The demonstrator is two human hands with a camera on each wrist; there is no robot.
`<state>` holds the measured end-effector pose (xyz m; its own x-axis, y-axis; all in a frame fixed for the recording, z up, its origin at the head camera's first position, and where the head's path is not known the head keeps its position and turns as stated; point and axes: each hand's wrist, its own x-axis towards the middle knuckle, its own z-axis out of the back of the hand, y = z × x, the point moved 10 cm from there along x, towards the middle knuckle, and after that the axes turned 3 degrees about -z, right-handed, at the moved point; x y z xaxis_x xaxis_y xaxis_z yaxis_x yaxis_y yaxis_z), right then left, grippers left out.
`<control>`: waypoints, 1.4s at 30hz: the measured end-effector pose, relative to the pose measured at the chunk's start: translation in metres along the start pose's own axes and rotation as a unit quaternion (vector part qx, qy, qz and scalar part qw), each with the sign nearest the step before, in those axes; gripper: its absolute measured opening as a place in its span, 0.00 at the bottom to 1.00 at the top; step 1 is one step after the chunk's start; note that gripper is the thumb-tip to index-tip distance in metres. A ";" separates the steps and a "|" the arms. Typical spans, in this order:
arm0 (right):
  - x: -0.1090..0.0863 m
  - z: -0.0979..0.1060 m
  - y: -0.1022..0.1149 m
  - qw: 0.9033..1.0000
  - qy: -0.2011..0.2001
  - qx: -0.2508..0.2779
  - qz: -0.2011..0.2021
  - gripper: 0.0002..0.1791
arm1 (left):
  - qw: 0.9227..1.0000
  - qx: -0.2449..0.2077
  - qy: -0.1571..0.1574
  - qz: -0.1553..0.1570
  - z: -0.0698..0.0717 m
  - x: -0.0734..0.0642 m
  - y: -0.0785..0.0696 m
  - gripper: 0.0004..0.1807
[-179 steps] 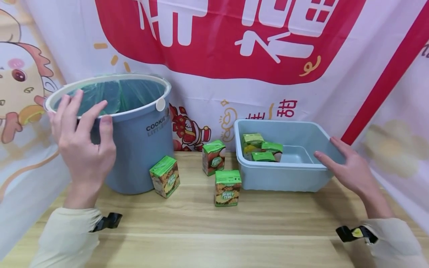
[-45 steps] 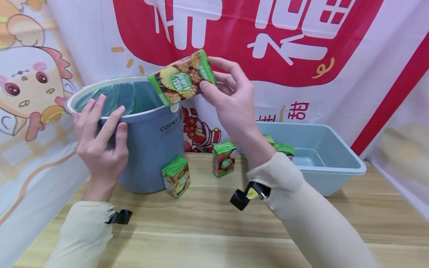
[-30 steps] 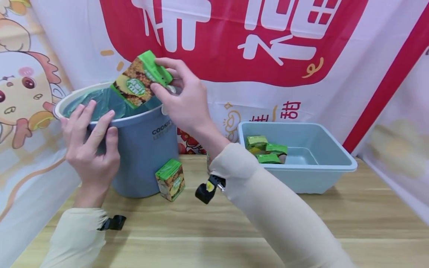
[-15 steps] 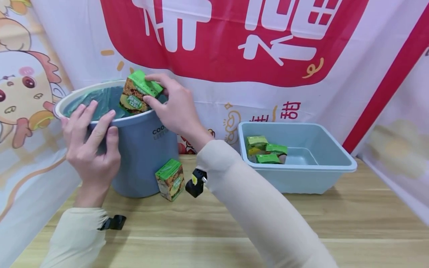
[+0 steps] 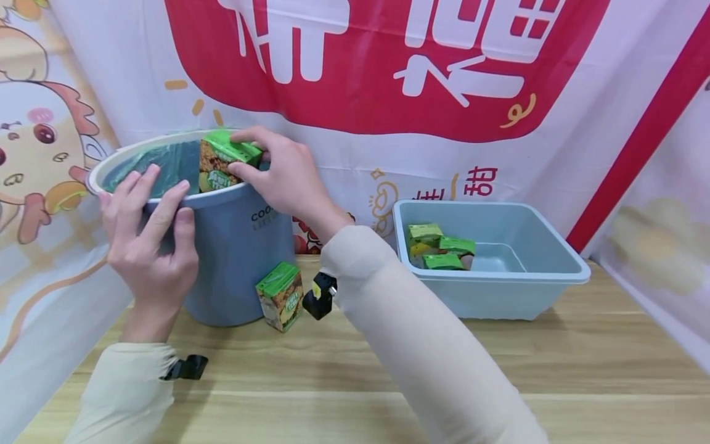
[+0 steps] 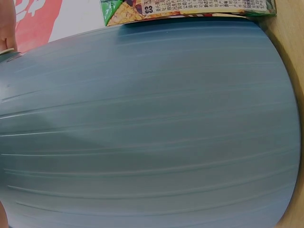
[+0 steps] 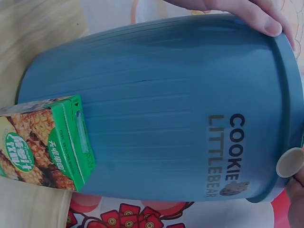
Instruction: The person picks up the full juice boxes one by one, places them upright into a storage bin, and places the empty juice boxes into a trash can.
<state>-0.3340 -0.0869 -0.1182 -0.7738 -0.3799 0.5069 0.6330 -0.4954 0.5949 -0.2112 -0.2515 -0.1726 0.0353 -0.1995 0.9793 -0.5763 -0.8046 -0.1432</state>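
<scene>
The juice carton [image 5: 215,157] has sunk lower into the bin [image 5: 235,259] — right hand [image 5: 283,169] pinching it, left hand [image 5: 148,256] relaxed against the rim [image 5: 222,196].

bucket [image 5: 238,265]: smooth plastic | liner [image 5: 176,159]: glossy film | held carton [image 5: 217,158]: glossy paperboard | tub [image 5: 488,297]: smooth plastic | tabletop [image 5: 266,388]: wood-grained

In front of you hangs a white cloth [image 5: 344,166] with a red panel [image 5: 360,92], a cartoon figure [image 5: 33,135] to your left. On your right, a blue tub [image 5: 482,297] holding green-topped cartons [image 5: 442,262] stands on the worktop [image 5: 277,407].
</scene>
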 end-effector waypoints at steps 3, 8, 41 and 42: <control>0.002 -0.001 0.000 1.000 0.012 -0.002 -0.002 0.28 | 1.000 0.000 0.000 -0.003 0.000 0.001 0.000 0.20; 0.005 0.000 -0.001 1.000 0.025 -0.002 -0.013 0.27 | 1.000 0.001 0.001 -0.003 -0.001 0.002 0.000 0.20; 0.004 -0.004 -0.004 0.998 0.056 0.008 -0.014 0.28 | 1.000 0.002 -0.005 -0.002 0.000 0.001 -0.005 0.19; 0.003 -0.004 -0.004 0.998 0.057 0.010 -0.013 0.29 | 1.000 0.003 -0.004 -0.002 0.000 0.001 -0.005 0.19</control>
<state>-0.3394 -0.0894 -0.1218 -0.7877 -0.4533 0.4172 0.6113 -0.4913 0.6204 -0.2083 -0.2478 -0.1708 0.0432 -0.2013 0.9786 -0.5712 -0.8086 -0.1411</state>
